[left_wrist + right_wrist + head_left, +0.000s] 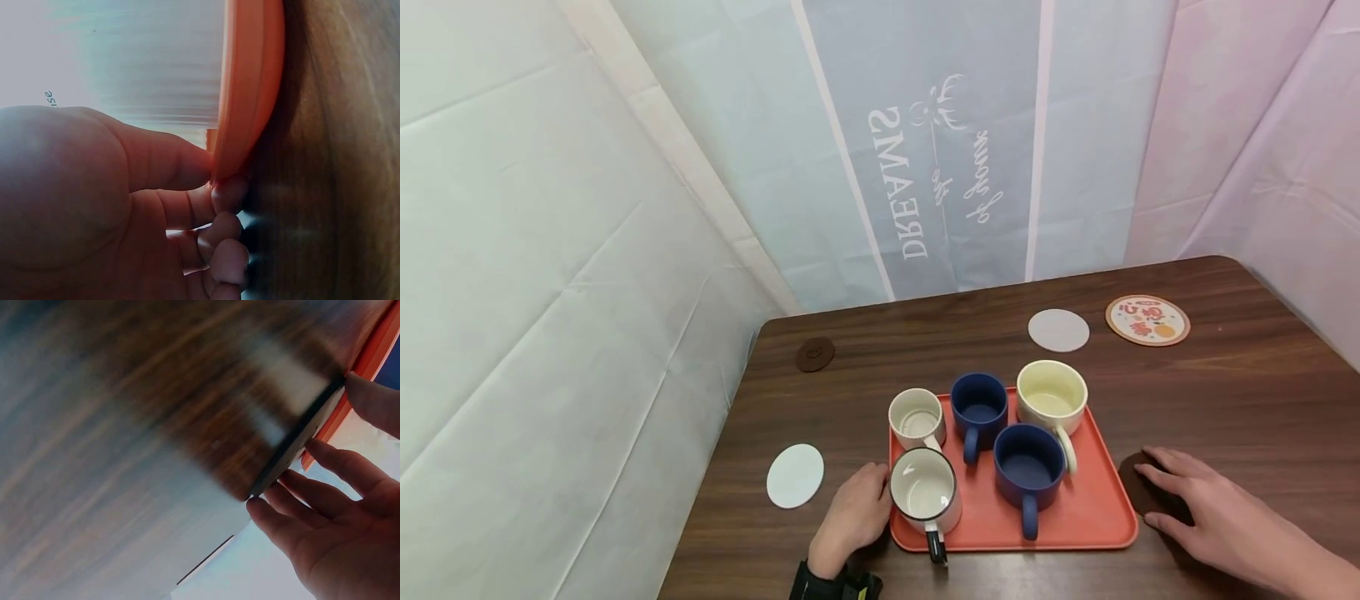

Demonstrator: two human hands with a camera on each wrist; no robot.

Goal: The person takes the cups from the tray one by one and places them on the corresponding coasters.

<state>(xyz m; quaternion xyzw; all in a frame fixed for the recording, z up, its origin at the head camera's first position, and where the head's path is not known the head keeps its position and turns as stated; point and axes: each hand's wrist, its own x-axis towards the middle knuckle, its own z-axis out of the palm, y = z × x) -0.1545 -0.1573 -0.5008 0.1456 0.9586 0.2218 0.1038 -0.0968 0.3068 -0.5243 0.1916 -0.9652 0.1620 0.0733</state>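
A red-orange tray (1093,508) lies on the wooden table, bearing several mugs. My left hand (859,508) pinches the tray's left edge between thumb and fingers, beside a white mug (925,487) with a black rim and black-tipped handle. Behind that mug stands a small cream mug (916,417). Two navy mugs (1030,462) and a pale yellow mug (1051,392) fill the middle and back right. Just right of the tray, my right hand (1206,500) rests spread over a dark round coaster (300,437), its fingertips touching the coaster.
On the table's left lie a white coaster (795,476) and a dark brown coaster (815,354). Farther back, another white disc (1058,330) lies beside a printed coaster (1147,320) with an orange rim. Fabric curtains (955,150) hang behind the table and at both sides.
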